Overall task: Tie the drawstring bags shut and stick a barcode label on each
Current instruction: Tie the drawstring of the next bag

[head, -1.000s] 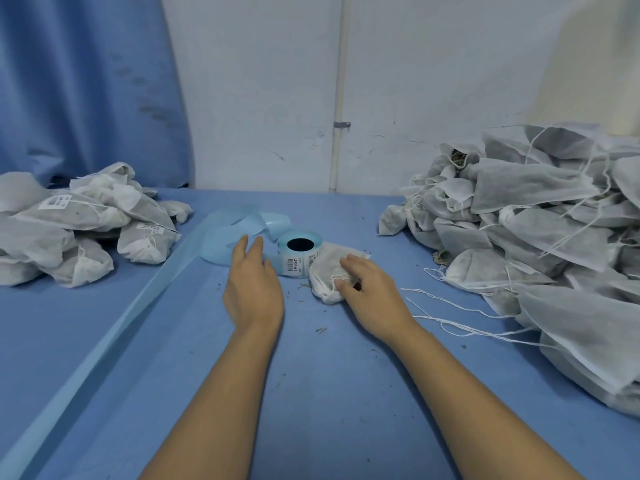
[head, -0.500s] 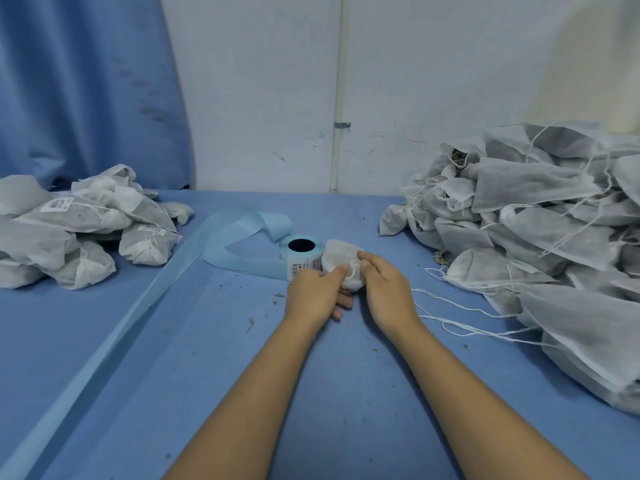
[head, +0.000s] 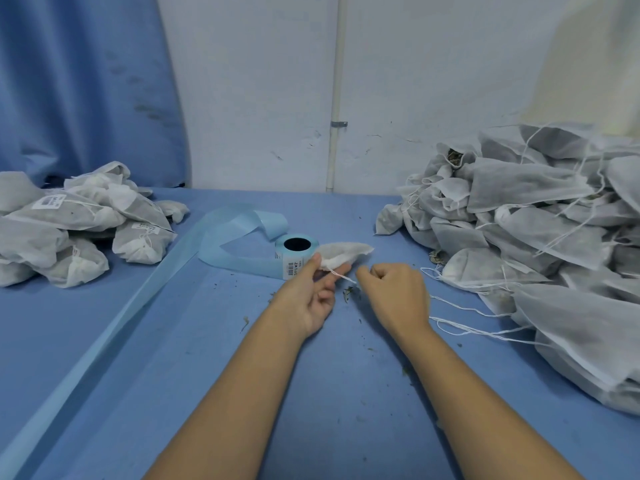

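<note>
Left hand pinches the neck of the drawstring bag between thumb and fingers. The bag body lies beyond the pinch, long axis running off to the right. The drawstring leaves the neck toward the right hand, just beside, curled with thumb and forefinger nipping the string end. I judge cinching needs a pull rightward, straight away from the left pinch. The label roll touches the bag just behind the left fingers, nearer that hand. The untied pile lies beyond the right hand.
</note>
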### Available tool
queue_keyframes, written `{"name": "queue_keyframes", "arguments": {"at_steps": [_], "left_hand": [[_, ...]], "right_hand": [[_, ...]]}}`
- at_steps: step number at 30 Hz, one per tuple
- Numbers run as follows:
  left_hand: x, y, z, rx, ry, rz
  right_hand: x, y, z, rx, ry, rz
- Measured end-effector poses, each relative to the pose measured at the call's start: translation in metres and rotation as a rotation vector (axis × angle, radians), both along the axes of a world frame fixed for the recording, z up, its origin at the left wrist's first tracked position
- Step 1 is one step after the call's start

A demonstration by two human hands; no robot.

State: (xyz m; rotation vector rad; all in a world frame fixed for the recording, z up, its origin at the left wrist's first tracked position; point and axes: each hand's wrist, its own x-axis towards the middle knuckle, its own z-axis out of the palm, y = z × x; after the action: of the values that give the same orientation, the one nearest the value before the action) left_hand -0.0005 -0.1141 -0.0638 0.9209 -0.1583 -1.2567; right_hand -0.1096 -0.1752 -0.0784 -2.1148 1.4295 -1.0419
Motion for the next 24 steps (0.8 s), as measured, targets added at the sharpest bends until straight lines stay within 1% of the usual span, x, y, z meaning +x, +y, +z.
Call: {"name": "queue_keyframes", "arguments": {"at_steps": [1, 3, 5, 6, 9, 11, 15, 18, 22, 24], "left_hand": [[-0.001, 0.000, 0.000, -0.008, 0.027, 0.002], [-0.002, -0.001, -0.001, -0.016, 0.025, -0.018], [-0.002, -0.002, -0.001, -0.031, -0.011, -0.062], [-0.001, -0.002, -0.001, -0.041, -0.030, -0.077], [0.001, -0.001, -0.002, -0.074, -0.119, -0.112], [0.000, 0.000, -0.003, -0.083, -0.199, -0.151], [-0.007, -0.001, -0.005, -0.090, -0.330, -0.184], [-0.010, -0.002, -0.005, -0.099, -0.354, -0.190], [-0.010, -0.003, -0.003, -0.071, -0.335, -0.264], [-0.009, -0.004, -0.003, -0.057, -0.328, -0.268]], "right_hand": [[0.001, 0.001, 0.000, -0.021, 0.043, -0.007], [0.002, 0.002, -0.001, -0.069, 0.059, -0.006], [0.004, 0.003, 0.000, -0.072, -0.011, 0.018], [0.004, 0.003, 0.002, -0.022, -0.105, 0.050], [0.007, 0.006, 0.009, 0.262, -0.422, 0.215], [0.010, 0.008, 0.009, 0.398, -0.541, 0.301], [0.016, 0.011, 0.013, 0.549, -0.715, 0.311], [0.016, 0.010, 0.015, 0.676, -0.862, 0.250], [0.015, 0.008, 0.016, 0.762, -0.922, 0.223], [0.015, 0.007, 0.016, 0.802, -0.950, 0.228]]}}
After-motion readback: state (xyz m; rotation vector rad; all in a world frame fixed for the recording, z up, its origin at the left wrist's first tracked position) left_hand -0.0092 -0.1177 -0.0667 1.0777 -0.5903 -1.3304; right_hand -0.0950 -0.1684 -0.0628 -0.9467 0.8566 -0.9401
